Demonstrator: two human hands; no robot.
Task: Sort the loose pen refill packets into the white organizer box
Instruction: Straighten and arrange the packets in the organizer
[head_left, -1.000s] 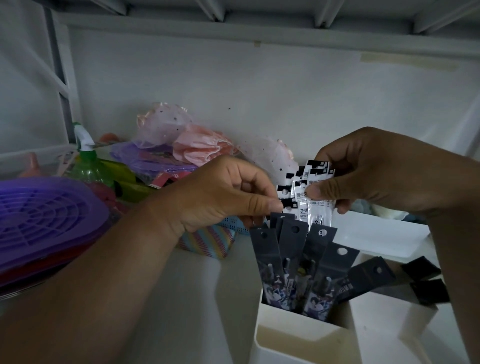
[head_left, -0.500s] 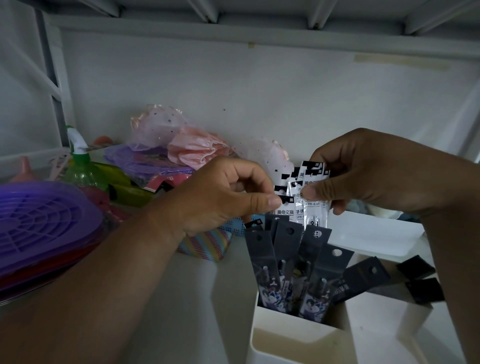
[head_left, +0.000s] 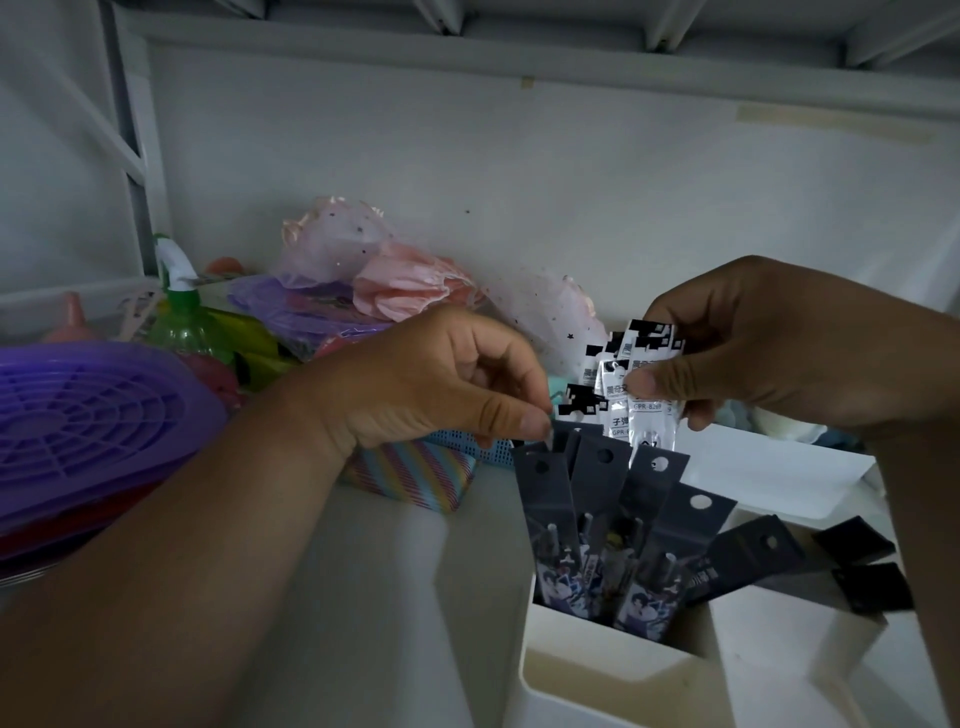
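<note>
A white organizer box (head_left: 618, 686) stands at the lower right with several dark pen refill packets (head_left: 597, 525) upright in one compartment. My right hand (head_left: 779, 343) pinches a bunch of clear-and-white refill packets (head_left: 641, 384) just above the dark ones. My left hand (head_left: 441, 384) has thumb and fingers pinched at the top edge of the leftmost dark packets. More dark packets (head_left: 857, 566) lie in the compartment to the right.
A purple slotted plastic lid (head_left: 83, 426) lies at the left, a green spray bottle (head_left: 182, 312) behind it. Pink tulle bags (head_left: 384, 265) are piled against the back wall. A striped pouch (head_left: 421, 473) and blue mesh basket (head_left: 467, 447) sit under my left hand.
My left hand's pinch has dropped slightly from the white packets to the tops of the dark ones. The right hand keeps its bunch in about the same place.
</note>
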